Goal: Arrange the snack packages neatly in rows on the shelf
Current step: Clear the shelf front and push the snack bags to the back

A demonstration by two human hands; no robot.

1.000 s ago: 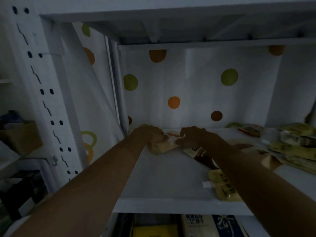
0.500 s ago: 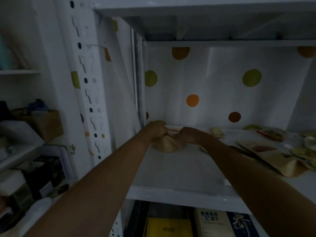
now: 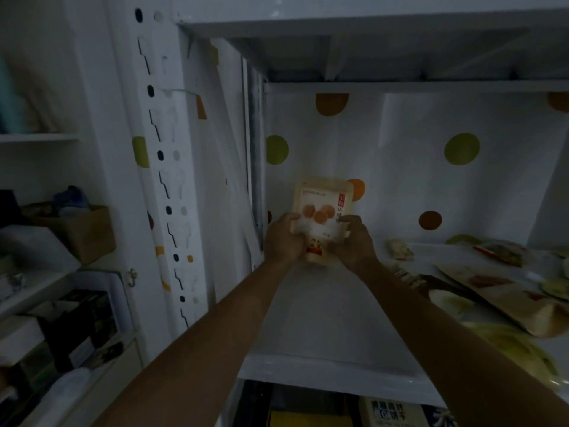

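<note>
A cream snack pouch [image 3: 320, 204] with round orange pictures stands upright at the back left corner of the white shelf [image 3: 308, 328]. My left hand [image 3: 283, 238] grips its lower left edge and my right hand [image 3: 354, 241] grips its lower right edge. Its base is hidden behind my fingers. Several other snack packages lie flat and unsorted on the right: a small pale packet [image 3: 400, 249], a large tan pouch [image 3: 505, 297], a yellow-green bag [image 3: 517, 346] and a red-trimmed packet [image 3: 502, 251].
The shelf's back wall [image 3: 400, 167] is white with coloured dots. A perforated white upright [image 3: 160, 167] stands on the left, with cluttered side shelves [image 3: 46, 272] beyond it. Boxes [image 3: 388, 411] sit on the level below. The upper shelf [image 3: 369, 23] hangs close overhead.
The cream pouch lay flat under both hands; it now stands upright against the back corner, held on both sides. The view has shifted so the shelf sits further right.
</note>
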